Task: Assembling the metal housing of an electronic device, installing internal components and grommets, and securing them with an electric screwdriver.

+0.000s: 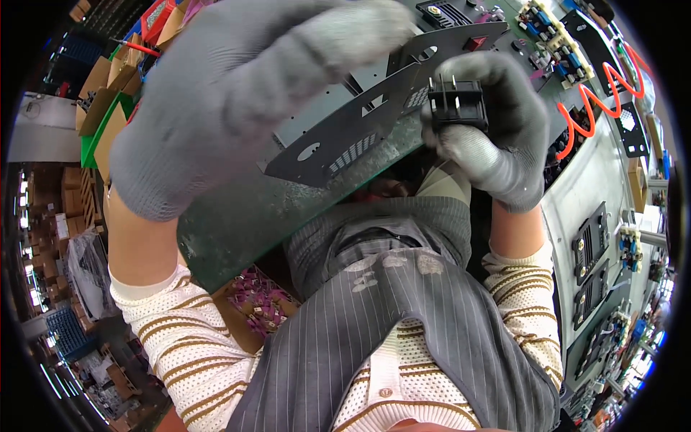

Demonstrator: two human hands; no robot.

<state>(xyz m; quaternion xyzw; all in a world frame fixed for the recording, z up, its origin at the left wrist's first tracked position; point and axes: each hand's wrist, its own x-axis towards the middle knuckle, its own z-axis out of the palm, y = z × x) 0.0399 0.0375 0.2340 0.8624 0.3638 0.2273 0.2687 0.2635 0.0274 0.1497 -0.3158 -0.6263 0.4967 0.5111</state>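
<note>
A grey knitted glove covers my left hand (237, 108), large and somewhat blurred near the camera. Its fingers reach right above a dark grey metal panel (335, 140), and their undersides are hidden, so I cannot tell whether they grip anything. The panel stands tilted on the dark green worktop (223, 237). It has oval openings, a rectangular cut-out and grids of small holes. My gloved right hand (504, 129) is closed on a black rectangular electrical part (461, 106) with metal pins, beside the panel's right end. A small red part (475, 44) sits near the panel's upper right end.
A coiled orange air hose (594, 108) hangs at the right. Circuit boards (554, 43) and black panels (592, 245) lie along the bench there. Cardboard and green bins (108, 129) stand at the left. Small purple pieces (259, 299) fill a box below the table edge.
</note>
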